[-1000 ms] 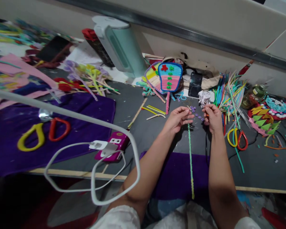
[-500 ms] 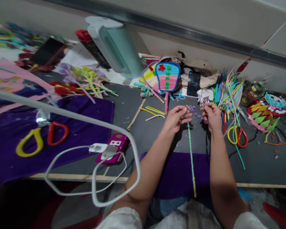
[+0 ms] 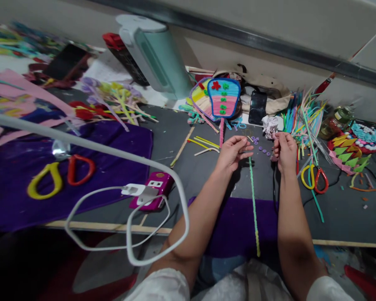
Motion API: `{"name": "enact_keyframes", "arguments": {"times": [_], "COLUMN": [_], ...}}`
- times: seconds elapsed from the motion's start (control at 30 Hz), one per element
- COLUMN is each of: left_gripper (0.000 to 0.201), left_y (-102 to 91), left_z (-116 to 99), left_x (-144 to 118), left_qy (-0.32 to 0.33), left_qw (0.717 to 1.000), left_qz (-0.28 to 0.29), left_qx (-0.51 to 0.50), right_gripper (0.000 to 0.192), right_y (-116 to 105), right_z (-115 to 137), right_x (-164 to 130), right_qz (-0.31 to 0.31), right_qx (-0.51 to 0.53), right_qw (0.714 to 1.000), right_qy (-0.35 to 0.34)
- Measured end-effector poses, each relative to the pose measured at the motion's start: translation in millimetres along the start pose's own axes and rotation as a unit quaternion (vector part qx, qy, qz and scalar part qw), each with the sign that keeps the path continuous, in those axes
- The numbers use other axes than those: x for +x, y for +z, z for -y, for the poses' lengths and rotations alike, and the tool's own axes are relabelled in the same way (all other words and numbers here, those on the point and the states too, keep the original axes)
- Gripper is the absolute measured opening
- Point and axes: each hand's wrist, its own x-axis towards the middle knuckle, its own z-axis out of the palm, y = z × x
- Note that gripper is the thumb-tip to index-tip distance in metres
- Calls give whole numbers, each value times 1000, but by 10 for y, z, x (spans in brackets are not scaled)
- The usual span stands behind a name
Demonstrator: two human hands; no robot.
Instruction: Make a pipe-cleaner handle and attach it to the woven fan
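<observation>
The left hand (image 3: 233, 154) has its fingers pinched on the top of a green pipe cleaner (image 3: 253, 205) that runs toward the counter's near edge; the right hand (image 3: 284, 151) is curled shut beside purple beads (image 3: 263, 149). I'd keep that pinched tip steady.

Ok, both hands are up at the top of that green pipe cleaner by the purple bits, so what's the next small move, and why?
Probably pick up one purple piece with the right hand and bring it to the pipe cleaner. The left hand pinches the strand's upper end, the pieces lie scattered between the hands, and the right hand's grip is curled close beside them; whether it already holds one is unclear.
</observation>
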Motion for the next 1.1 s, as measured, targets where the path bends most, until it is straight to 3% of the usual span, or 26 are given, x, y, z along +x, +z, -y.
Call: {"name": "enact_keyframes", "arguments": {"times": [0.27,0.5,0.7,0.83,1.1], "left_gripper": [23,19,17,16,17], "left_y": [-11,21,24,24,58], "left_z": [5,4,15,10,9], "left_x": [11,-18,-7,-6,-36], "left_qy": [-6,-14,-16,-20,-37], "left_qw": [1000,999,998,997,996], "left_qz": [6,27,33,21,46], "left_qx": [-16,-27,-54,-65,-64], "right_gripper": [33,30,31,29,29], "right_y": [15,98,128,130,133], "right_z": [137,65,95,137,31], "right_x": [-111,-120,-164,-212,-120], "right_qz": [97,164,170,186,145], "right_qx": [59,57,15,40,50], "right_qw": [994,984,985,982,988], "right_qy": [6,26,10,-13,35]}}
